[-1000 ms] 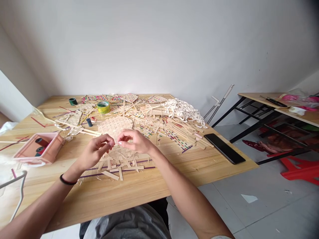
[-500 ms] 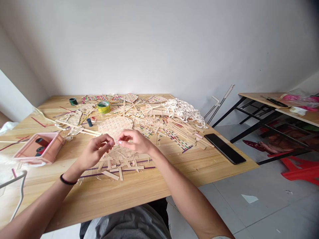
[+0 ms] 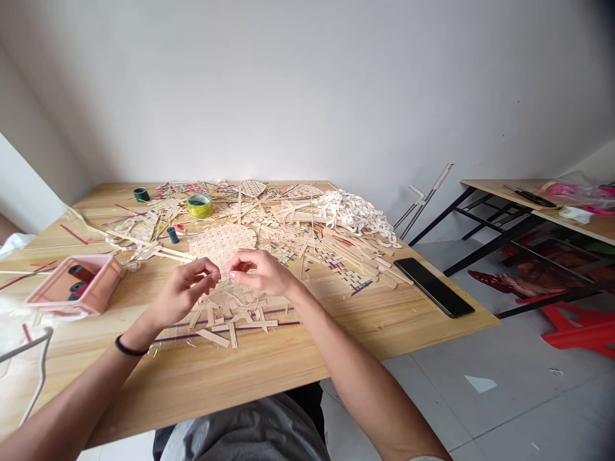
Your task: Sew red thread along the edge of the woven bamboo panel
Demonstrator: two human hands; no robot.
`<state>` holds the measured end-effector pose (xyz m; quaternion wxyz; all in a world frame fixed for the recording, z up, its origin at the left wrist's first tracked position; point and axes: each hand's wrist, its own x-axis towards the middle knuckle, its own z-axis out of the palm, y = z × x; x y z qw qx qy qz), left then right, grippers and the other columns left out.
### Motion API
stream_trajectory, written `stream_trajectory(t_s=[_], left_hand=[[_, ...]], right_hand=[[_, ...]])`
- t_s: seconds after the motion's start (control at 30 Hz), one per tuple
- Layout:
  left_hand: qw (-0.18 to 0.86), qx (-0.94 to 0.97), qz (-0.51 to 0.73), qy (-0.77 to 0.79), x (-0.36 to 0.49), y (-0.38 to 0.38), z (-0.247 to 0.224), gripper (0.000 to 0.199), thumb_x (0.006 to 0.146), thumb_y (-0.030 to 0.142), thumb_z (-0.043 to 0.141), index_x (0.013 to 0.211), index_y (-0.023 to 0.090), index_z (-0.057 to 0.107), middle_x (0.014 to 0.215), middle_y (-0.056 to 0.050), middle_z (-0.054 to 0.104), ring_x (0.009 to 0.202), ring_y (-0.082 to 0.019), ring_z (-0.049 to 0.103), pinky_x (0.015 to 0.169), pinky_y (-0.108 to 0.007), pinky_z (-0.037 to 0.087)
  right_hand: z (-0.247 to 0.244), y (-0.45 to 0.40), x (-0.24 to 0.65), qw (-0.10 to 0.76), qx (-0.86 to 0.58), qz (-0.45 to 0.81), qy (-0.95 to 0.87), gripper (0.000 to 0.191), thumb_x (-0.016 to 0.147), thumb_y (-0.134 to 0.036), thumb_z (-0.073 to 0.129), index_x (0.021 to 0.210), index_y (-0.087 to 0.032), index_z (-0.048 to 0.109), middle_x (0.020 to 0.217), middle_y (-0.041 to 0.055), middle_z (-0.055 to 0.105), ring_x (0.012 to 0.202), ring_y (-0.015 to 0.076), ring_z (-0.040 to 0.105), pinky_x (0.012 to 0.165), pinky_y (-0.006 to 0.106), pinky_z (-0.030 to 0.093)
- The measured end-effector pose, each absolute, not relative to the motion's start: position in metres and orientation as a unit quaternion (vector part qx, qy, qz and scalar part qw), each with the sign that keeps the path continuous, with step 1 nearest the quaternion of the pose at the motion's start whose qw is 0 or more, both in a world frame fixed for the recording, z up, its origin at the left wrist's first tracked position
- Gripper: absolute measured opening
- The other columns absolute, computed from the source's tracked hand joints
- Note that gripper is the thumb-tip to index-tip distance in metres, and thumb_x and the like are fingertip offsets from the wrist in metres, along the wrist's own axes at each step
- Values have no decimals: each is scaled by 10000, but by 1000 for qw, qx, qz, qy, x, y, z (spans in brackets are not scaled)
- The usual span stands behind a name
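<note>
Both hands hover over the near middle of the table, thumbs and fingertips pinched and almost meeting. My left hand [image 3: 189,288], with a black band at the wrist, is closed on something too fine to make out. Close beside it, my right hand [image 3: 257,270] pinches in the same way, and what lies between its fingertips does not show. Behind and below them is a pale woven piece [image 3: 223,240], partly hidden by the hands. Short cut strips [image 3: 233,325] are scattered on the wood just in front.
A pink basket [image 3: 103,291] with thread spools stands left, a dark spool [image 3: 172,235] and a tape roll [image 3: 200,206] farther back. Piled white cord [image 3: 358,214], flat sticks [image 3: 355,253] and a colored woven piece [image 3: 343,269] lie right. A black phone [image 3: 433,287] rests near the right edge.
</note>
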<state>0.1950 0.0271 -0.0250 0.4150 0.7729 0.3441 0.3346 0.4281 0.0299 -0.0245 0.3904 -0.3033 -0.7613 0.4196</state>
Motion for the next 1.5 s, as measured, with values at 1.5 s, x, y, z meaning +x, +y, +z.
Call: stream_trajectory(t_s=[1.5], left_hand=[[388, 790, 337, 334, 196, 24, -21, 323, 1013, 427, 558, 803, 183, 594, 742, -9, 581, 676, -148, 509, 616, -264, 418]], right_hand=[[-28, 75, 540, 727, -417, 414, -355, 265, 686, -318, 797, 783, -196, 584, 711, -58, 528, 557, 57, 427, 526, 180, 394]])
